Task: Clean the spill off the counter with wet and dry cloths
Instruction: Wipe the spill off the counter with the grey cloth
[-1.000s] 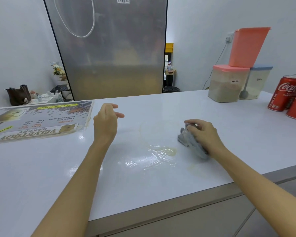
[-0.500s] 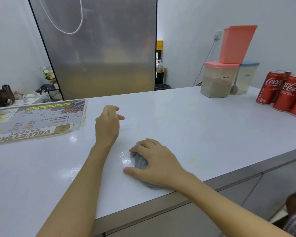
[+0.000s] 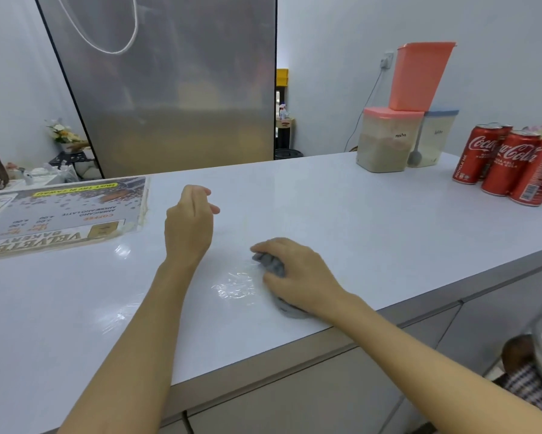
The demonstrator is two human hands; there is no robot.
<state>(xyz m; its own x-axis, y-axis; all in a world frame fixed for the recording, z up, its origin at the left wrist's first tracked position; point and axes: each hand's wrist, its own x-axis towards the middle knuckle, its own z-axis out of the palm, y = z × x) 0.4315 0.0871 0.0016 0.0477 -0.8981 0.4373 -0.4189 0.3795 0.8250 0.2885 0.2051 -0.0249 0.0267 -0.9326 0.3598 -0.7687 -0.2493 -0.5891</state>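
Nearest the camera, in the lower middle of the frame, the right hand (image 3: 297,274) pressed a bunched grey cloth (image 3: 271,263) onto the white counter (image 3: 373,233), fingers curled over the wad and gripping it. Just left of the cloth lay a thin, glistening wet film (image 3: 235,288), all that showed of the spill; no pooled or coloured liquid could be made out. By that look, the wet wiping was well along, with this smear left to lift and the drying pass not yet begun; no second cloth was in sight. Higher, centre-left, the left hand (image 3: 189,223) hovered over the counter holding nothing, fingers loosely curled. Farther off, a menu sheet (image 3: 66,214) lay at left, red cola cans (image 3: 511,166) and lidded containers (image 3: 388,139) at upper right.
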